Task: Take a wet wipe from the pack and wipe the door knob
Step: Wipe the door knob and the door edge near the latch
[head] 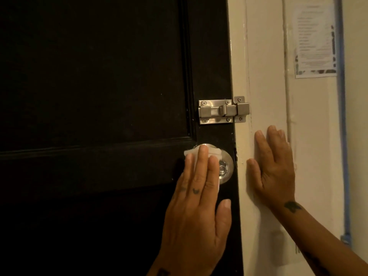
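Observation:
A round silver door knob (226, 168) sits at the right edge of a black door (99, 96). My left hand (199, 206) lies over the knob's left half and presses a white wet wipe (214, 152) against it; the wipe shows above and between my fingers. My right hand (273, 166) rests flat with spread fingers on the cream door frame (262, 76), to the right of the knob, and holds nothing. The wipe pack is out of view.
A steel slide bolt (223, 112) is fixed just above the knob and bridges door and frame. A printed paper notice (314, 40) hangs on the wall at upper right, beside a blue strip (343, 136) that runs down the wall.

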A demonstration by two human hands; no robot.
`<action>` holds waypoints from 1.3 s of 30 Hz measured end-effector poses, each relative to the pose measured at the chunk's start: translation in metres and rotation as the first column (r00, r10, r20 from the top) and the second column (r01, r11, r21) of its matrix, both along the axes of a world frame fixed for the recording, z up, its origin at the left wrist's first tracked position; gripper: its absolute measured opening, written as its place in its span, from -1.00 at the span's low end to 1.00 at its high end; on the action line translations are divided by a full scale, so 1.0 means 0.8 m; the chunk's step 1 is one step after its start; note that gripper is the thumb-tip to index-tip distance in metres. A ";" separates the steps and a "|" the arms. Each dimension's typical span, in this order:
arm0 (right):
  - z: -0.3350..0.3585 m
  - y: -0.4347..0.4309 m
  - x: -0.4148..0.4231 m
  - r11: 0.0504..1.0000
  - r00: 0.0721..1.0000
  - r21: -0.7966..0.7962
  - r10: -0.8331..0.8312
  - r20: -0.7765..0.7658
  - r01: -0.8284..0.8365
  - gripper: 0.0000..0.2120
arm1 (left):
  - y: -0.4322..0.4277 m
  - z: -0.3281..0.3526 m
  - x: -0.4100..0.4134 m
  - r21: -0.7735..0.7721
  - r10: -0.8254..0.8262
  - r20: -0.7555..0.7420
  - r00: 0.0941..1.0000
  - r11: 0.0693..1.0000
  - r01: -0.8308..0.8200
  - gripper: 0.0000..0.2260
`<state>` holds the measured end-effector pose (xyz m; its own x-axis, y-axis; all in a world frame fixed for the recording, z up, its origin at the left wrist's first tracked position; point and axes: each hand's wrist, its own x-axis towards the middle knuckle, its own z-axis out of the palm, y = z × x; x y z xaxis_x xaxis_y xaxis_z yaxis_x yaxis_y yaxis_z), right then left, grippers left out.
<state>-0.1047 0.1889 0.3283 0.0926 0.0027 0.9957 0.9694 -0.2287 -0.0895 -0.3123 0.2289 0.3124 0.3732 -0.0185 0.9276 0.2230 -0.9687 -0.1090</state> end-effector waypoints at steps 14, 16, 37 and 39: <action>0.000 -0.002 -0.004 1.000 0.999 -0.007 0.019 -0.029 -0.019 -0.46 | 0.033 0.006 -0.006 0.255 -0.064 0.211 0.975 0.967 0.009 -0.77; 0.000 -0.001 -0.005 1.000 0.999 -0.006 0.023 -0.036 -0.023 -0.46 | 0.041 0.011 -0.009 0.258 0.010 0.174 0.985 0.964 -0.056 -0.77; -0.002 0.000 -0.003 1.000 0.999 0.008 0.025 -0.025 -0.024 -0.47 | -0.009 0.018 0.021 0.262 0.017 0.247 0.969 0.962 -0.083 -0.79; -0.002 0.000 -0.002 1.000 0.999 0.009 0.025 -0.023 -0.025 -0.47 | -0.017 0.028 0.012 0.264 -0.061 0.233 0.971 0.964 -0.003 -0.75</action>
<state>-0.1061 0.1888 0.3268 0.1152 -0.0031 0.9933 0.9725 -0.2036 -0.1134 -0.3024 0.2151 0.3351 0.1387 -0.2793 0.9501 0.2457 -0.9197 -0.3062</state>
